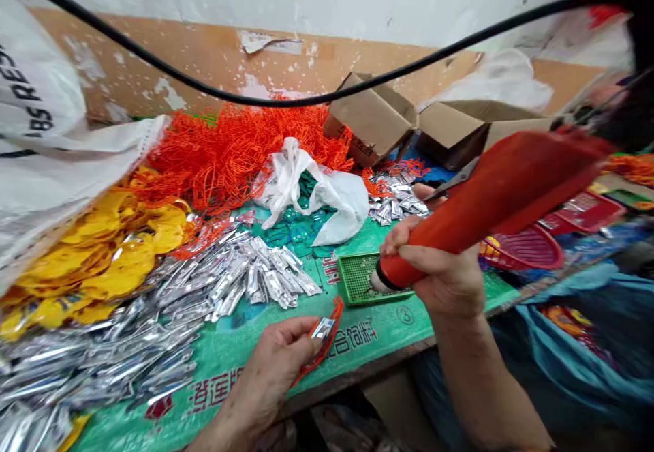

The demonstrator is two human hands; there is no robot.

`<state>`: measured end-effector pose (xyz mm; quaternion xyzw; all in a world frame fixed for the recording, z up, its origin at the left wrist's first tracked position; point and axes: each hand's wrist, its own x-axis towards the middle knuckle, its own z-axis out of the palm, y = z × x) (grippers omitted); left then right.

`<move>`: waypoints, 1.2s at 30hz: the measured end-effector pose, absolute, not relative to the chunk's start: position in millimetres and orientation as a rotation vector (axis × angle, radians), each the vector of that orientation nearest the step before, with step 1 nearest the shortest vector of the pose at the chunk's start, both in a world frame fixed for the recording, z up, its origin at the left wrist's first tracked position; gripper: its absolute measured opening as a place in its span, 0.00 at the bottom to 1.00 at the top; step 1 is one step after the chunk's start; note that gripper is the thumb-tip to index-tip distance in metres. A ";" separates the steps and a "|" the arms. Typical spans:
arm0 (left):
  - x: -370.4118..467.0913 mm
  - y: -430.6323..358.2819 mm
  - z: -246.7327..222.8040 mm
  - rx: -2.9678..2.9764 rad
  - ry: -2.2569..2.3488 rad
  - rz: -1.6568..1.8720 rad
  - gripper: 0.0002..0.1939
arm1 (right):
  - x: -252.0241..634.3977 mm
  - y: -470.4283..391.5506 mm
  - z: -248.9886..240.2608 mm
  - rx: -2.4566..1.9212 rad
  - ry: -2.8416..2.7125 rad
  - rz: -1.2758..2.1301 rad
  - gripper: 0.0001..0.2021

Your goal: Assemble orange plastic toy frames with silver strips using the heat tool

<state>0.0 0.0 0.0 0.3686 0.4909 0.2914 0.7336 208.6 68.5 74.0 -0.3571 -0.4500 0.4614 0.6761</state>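
My left hand [283,360] pinches a small silver packet [323,329] together with an orange plastic strip [334,326] near the table's front edge. In my right hand [452,278] is a thick red tube-shaped tool [490,200], tilted with its pale tip down at a green basket [352,298]. My right fingers wrap round its lower end. Small bits lie in the basket. Left of my left hand spreads a large pile of silver packets [255,271]. Behind it is a heap of orange plastic pieces [225,152].
Yellow pieces [117,254] lie at left beside a white sack [45,131]. A white plastic bag [342,196] and open cardboard boxes [372,118] stand behind. A black cable [245,97] hangs across the view. At right are a pink basket [531,251] and a blue bag [572,363].
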 end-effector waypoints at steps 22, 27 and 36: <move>13.1 -5.2 4.8 0.733 1.068 0.755 0.07 | 167.8 29.4 74.8 -0.768 -1.185 1.184 0.05; 13.0 -5.2 2.5 0.713 1.062 0.750 0.08 | 167.1 29.7 70.9 -0.797 -1.226 1.170 0.07; 12.7 -6.6 -0.8 0.723 1.066 0.746 0.11 | 166.3 30.1 69.9 -0.805 -1.235 1.160 0.09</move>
